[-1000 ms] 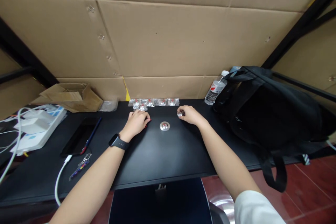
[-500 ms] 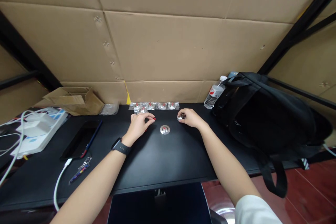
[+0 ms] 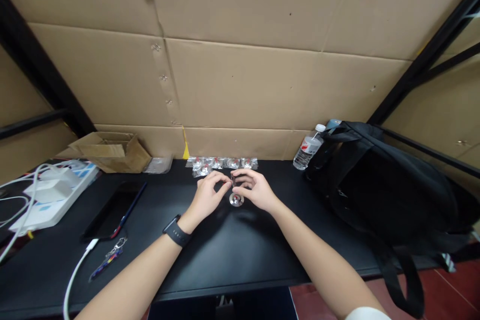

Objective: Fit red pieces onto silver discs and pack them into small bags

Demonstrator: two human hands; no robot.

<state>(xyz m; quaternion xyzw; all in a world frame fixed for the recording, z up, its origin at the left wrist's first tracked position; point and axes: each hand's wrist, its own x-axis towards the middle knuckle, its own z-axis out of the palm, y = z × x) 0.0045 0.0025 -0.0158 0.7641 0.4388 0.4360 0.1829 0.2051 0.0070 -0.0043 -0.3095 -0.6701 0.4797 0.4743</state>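
Both hands met over the middle of the black desk (image 3: 232, 255). The left hand (image 3: 207, 196) and the right hand (image 3: 255, 191) were raised just off the surface, fingertips drawn together from either side on a small dark part (image 3: 233, 180), which they pinched between them; what the part was could not be told. Directly below the part, at 6 o'clock from it, a round silver disc (image 3: 236, 200) lay flat on the desk, just beside the right hand's lower fingers; whether they touched it could not be told. A black watch (image 3: 176, 231) sat on the left wrist. At 12 o'clock from the hands, a row of clear packets (image 3: 223, 163) with silver and red pieces inside lay along the cardboard wall (image 3: 262, 85). At 2 o'clock stood a water bottle (image 3: 308, 148), upright against a black backpack (image 3: 390, 195) that filled the desk's right end. At 9 o'clock, well apart from the hands, lay a dark phone (image 3: 114, 210), with keys (image 3: 109, 255) and a white cable (image 3: 77, 275) nearer the front edge. Farther out at 10 o'clock sat an open cardboard box (image 3: 110, 151), and at the far left a white power strip (image 3: 48, 195) with plugs in it.
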